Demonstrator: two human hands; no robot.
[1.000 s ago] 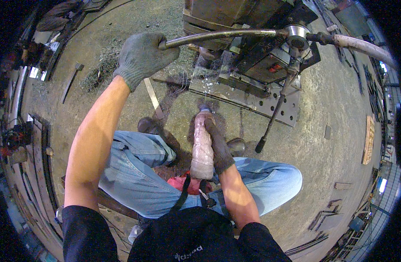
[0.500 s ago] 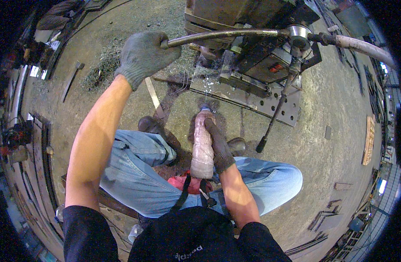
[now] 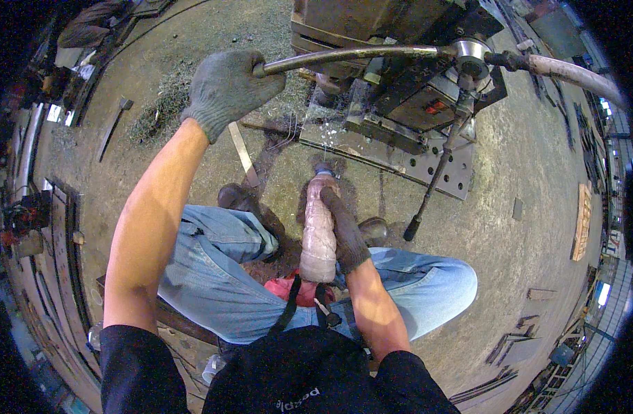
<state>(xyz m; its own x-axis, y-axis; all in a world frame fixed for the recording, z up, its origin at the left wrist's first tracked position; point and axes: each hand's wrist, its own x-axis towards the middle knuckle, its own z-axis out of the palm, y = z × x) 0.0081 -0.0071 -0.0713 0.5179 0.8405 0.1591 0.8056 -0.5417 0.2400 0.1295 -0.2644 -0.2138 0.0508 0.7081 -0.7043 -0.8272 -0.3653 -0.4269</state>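
Note:
My gloved left hand [image 3: 230,86] is closed around the end of a long curved metal lever [image 3: 358,54]. That lever joins a round hub [image 3: 472,61] on a heavy machine, and further arms spread from the hub. In my gloved right hand [image 3: 345,231] is a cloudy, crumpled plastic bottle [image 3: 318,234], held between my knees with its blue-capped end toward the machine. White splashes [image 3: 332,131] lie on the metal just beyond the cap. A thin stream runs faintly from the cap toward them. The machine's tool point cannot be made out.
A steel base plate with holes [image 3: 456,176] sits under the machine, and a black-tipped lever arm [image 3: 414,224] hangs over its front. Metal shavings [image 3: 161,110] are heaped at the far left. A hammer [image 3: 115,127] and a flat strip [image 3: 244,155] lie on the floor. Steel bars [image 3: 61,255] line the left.
The bottle and my right hand have shifted very slightly to the left. My left hand and the lever look unmoved.

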